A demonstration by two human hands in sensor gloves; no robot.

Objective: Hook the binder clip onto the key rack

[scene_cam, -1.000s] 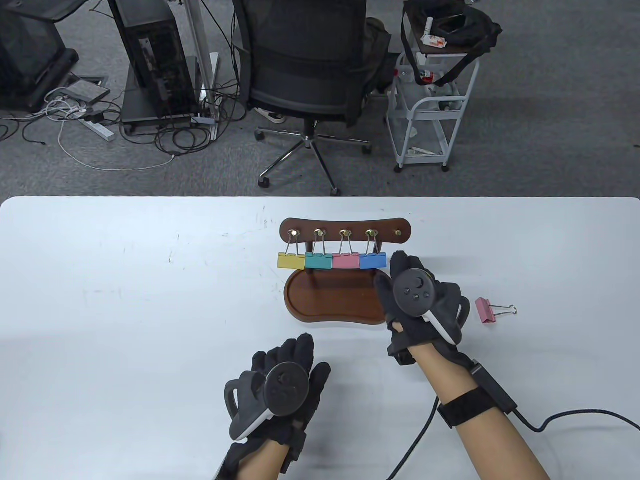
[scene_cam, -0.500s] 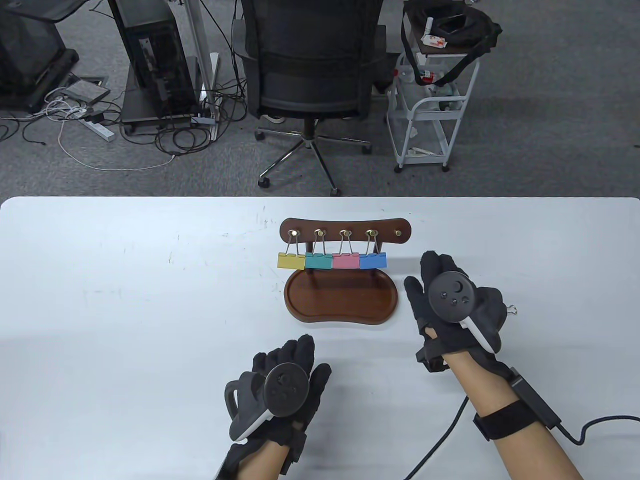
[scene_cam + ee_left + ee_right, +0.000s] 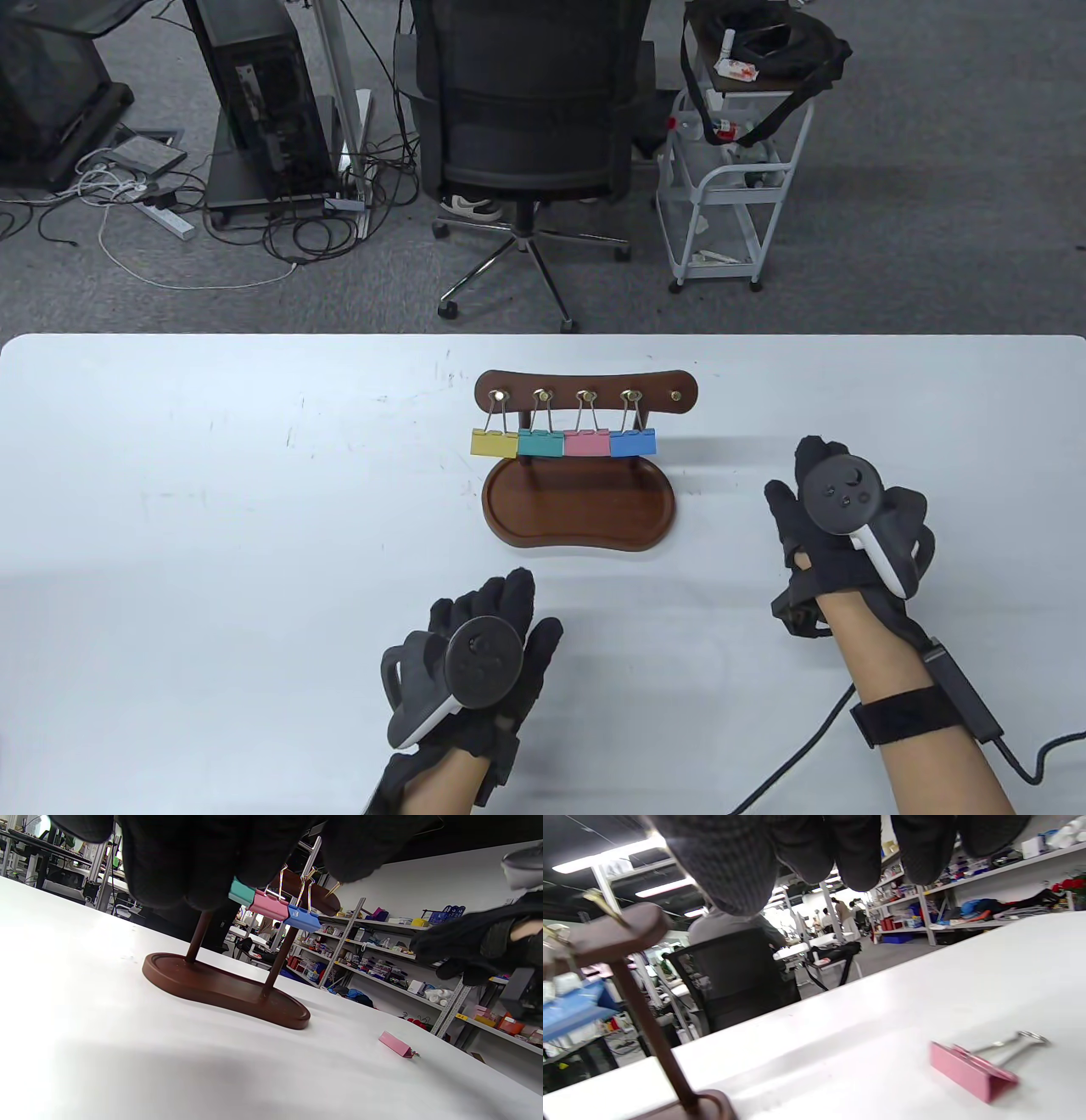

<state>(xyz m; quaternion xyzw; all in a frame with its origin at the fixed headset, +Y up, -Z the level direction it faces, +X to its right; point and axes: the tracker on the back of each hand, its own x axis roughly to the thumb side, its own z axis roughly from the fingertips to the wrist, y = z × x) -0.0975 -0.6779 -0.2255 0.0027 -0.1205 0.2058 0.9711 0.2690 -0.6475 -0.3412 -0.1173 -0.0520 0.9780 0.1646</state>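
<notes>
The right hand (image 3: 848,518) has been shifted rightward from the key rack (image 3: 585,395) and now hangs above the loose pink binder clip (image 3: 973,1069), fingers (image 3: 857,853) empty and uncurled. The clip lies flat on the bench (image 3: 212,509), wire handles pointing away from the rack. The left hand (image 3: 471,658) is unchanged, resting open.

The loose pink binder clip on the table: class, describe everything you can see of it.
The loose pink binder clip is a small folded wedge, pink and apparently metal, with two silvery wire handles reaching out from it. It lies flat on the white table, right of the key rack and apart from its base. The right hand hovers above it, and nothing visibly grips it. In the table view that hand hides it.
</notes>
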